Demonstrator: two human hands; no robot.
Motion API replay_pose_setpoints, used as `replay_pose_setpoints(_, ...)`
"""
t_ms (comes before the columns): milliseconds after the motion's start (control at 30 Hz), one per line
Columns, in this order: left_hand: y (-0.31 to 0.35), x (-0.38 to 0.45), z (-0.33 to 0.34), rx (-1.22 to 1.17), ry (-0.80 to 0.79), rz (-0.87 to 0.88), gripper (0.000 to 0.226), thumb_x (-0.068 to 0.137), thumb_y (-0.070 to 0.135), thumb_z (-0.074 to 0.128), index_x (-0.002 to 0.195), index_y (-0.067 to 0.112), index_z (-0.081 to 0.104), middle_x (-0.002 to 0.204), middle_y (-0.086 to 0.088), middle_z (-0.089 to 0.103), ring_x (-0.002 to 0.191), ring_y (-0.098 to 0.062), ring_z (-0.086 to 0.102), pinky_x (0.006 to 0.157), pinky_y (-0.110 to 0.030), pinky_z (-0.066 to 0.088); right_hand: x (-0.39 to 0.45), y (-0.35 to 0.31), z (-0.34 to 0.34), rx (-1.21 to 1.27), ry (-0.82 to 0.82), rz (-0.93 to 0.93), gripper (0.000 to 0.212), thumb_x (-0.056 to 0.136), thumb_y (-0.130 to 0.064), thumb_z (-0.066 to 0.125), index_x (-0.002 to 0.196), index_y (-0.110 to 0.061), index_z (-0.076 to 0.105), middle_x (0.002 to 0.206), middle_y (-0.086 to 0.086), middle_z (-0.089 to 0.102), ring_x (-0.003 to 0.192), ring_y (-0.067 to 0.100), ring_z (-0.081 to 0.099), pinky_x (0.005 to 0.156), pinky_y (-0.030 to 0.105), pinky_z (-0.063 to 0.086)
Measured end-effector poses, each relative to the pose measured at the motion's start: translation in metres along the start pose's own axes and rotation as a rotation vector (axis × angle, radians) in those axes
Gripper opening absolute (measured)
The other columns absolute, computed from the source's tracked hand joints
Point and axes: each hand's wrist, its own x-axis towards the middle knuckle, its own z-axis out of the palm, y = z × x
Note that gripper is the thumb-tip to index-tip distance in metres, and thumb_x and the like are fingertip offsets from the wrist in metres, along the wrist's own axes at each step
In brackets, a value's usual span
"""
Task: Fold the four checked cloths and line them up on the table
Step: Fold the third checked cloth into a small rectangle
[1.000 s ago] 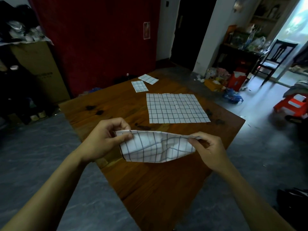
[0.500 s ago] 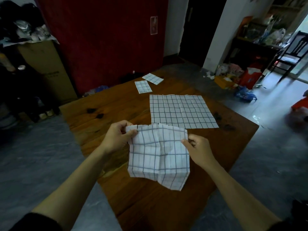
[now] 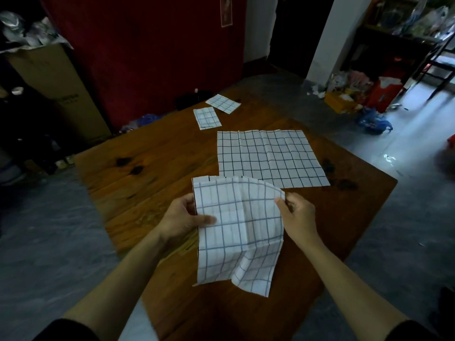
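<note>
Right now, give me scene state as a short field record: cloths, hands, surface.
surface: wooden table
held cloth: checked cloth, partly folded, lower part hanging loose above the table
left hand: grips the cloth's left edge, thumb on top
right hand: pinches the cloth's upper right edge
flat cloth: spread open on the table, unfolded
folded cloths: two, at the far side, one beside the other
cloths folded and placed: two of four

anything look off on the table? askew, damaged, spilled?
No spills or damage. The two folded cloths at the far end aren't lined up: the nearer one sits fairly square, the farther one is rotated against it. The open cloth lies flat but creased. Dark blotches on the table look like wood knots.
</note>
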Motion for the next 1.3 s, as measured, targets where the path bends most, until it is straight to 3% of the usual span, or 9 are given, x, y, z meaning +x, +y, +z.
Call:
replay_pose_setpoints(133, -0.003, 0.018, 0.011, 0.089, 0.097, 0.078, 0.029, 0.082, -0.005, 0.071, 0.098, 0.019, 0.066, 0.098, 0.007, 0.070, 0.085, 0.001, 0.070, 0.070, -0.019, 0.058, 0.013, -0.001, 0.000, 0.009, 0.000, -0.053, 0.025, 0.095, -0.019, 0.062, 0.079, -0.037, 0.057, 0.070, -0.005, 0.055, 0.061, 0.007, 0.052, 0.054, 0.013, 0.038)
replay_pose_setpoints(367, -0.008, 0.039, 0.000, 0.056, 0.210, 0.134, 0.034, 0.087, 0.001, 0.067, 0.114, 0.022, 0.064, 0.107, 0.010, 0.070, 0.097, 0.000, 0.067, 0.074, -0.021, 0.058, 0.035, 0.004, 0.013, 0.079, -0.064, -0.070, 0.017, 0.093, -0.021, 0.063, 0.078, -0.015, 0.064, 0.072, 0.002, 0.057, 0.065, 0.017, 0.054, 0.056, 0.027, 0.045)
replay_pose_setpoints(633, -0.015, 0.036, -0.026, 0.085, 0.251, 0.197, 0.028, 0.089, 0.003, 0.065, 0.113, 0.018, 0.065, 0.112, 0.005, 0.070, 0.104, -0.006, 0.067, 0.083, -0.027, 0.057, 0.045, -0.004, 0.030, 0.153, -0.118, -0.075, 0.026, 0.094, -0.035, 0.059, 0.091, -0.011, 0.068, 0.085, 0.005, 0.064, 0.079, 0.025, 0.063, 0.066, 0.046, 0.056)
replay_pose_setpoints(733, -0.025, 0.030, -0.033, 0.129, 0.252, 0.218, 0.027, 0.088, 0.003, 0.065, 0.108, 0.021, 0.066, 0.112, 0.006, 0.070, 0.105, -0.006, 0.066, 0.084, -0.027, 0.057, 0.038, -0.007, 0.034, 0.170, -0.153, -0.097, 0.015, 0.095, -0.025, 0.060, 0.091, -0.013, 0.069, 0.085, 0.002, 0.064, 0.079, 0.019, 0.063, 0.066, 0.040, 0.056)
replay_pose_setpoints(833, -0.036, 0.027, -0.039, 0.153, 0.254, 0.241, 0.025, 0.088, 0.003, 0.065, 0.108, 0.019, 0.066, 0.112, 0.007, 0.070, 0.107, -0.008, 0.066, 0.085, -0.028, 0.056, 0.030, -0.008, 0.037, 0.158, -0.192, -0.124, 0.010, 0.093, -0.014, 0.064, 0.098, -0.017, 0.071, 0.094, -0.004, 0.067, 0.093, 0.009, 0.065, 0.079, 0.028, 0.056)
replay_pose_setpoints(967, -0.055, 0.026, -0.046, 0.257, 0.214, 0.278, 0.021, 0.090, 0.006, 0.063, 0.105, 0.019, 0.066, 0.107, 0.006, 0.069, 0.102, -0.011, 0.067, 0.081, -0.029, 0.056, 0.021, -0.001, 0.039, 0.117, -0.233, -0.156, 0.016, 0.088, -0.006, 0.068, 0.096, -0.020, 0.070, 0.096, -0.006, 0.067, 0.094, 0.006, 0.064, 0.083, 0.020, 0.053)
replay_pose_setpoints(1133, -0.087, 0.017, -0.048, 0.415, 0.131, 0.266, 0.014, 0.085, 0.012, 0.063, 0.094, 0.021, 0.064, 0.099, 0.009, 0.065, 0.096, -0.012, 0.064, 0.082, -0.032, 0.054, 0.006, 0.021, 0.040, -0.010, -0.319, -0.115, 0.018, 0.086, -0.009, 0.070, 0.102, -0.017, 0.072, 0.103, -0.011, 0.065, 0.101, 0.003, 0.062, 0.090, 0.022, 0.053)
replay_pose_setpoints(1233, -0.105, 0.010, -0.047, 0.589, 0.050, 0.240, 0.012, 0.084, 0.027, 0.063, 0.096, 0.029, 0.064, 0.108, 0.013, 0.061, 0.103, -0.006, 0.059, 0.087, -0.033, 0.053, -0.005, 0.035, 0.039, -0.158, -0.493, -0.078, 0.028, 0.087, -0.007, 0.068, 0.108, -0.025, 0.070, 0.112, -0.016, 0.060, 0.111, 0.001, 0.055, 0.099, 0.026, 0.049)
replay_pose_setpoints(1300, -0.115, 0.007, -0.048, 0.744, -0.061, 0.134, 0.021, 0.088, 0.019, 0.064, 0.103, 0.034, 0.063, 0.115, 0.016, 0.055, 0.106, -0.002, 0.054, 0.091, -0.030, 0.051, -0.012, 0.043, 0.037, -0.262, -0.647, -0.008, 0.035, 0.091, -0.005, 0.061, 0.113, -0.031, 0.066, 0.118, -0.020, 0.056, 0.118, 0.000, 0.050, 0.106, 0.028, 0.042)
